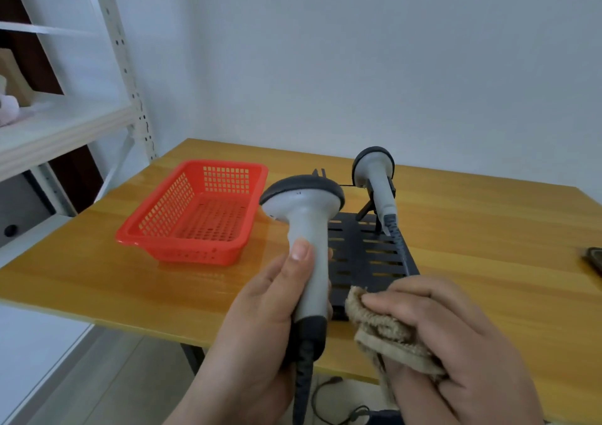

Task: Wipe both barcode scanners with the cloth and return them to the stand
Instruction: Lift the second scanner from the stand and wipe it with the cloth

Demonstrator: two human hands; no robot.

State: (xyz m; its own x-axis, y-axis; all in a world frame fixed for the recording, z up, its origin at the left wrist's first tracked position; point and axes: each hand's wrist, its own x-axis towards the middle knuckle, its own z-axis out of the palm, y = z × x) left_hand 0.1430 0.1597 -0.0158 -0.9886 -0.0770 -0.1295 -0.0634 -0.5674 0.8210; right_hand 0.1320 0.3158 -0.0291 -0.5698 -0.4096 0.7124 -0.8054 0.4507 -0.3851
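Note:
My left hand (pixel 260 320) grips the handle of a grey barcode scanner (pixel 306 216), held upright with its dark-rimmed head at the top and its dark cable hanging below the table edge. My right hand (pixel 456 343) holds a bunched tan cloth (pixel 384 330) just right of the scanner's handle, a small gap between them. A second grey scanner (pixel 374 177) rests on the black slotted stand (pixel 368 255) behind, its cable running down toward my right hand.
A red plastic basket (pixel 195 213) sits on the wooden table (pixel 97 271) left of the stand. A white metal shelf (pixel 65 125) rises at the left. A dark object (pixel 594 258) lies at the table's right edge. Cables trail on the floor.

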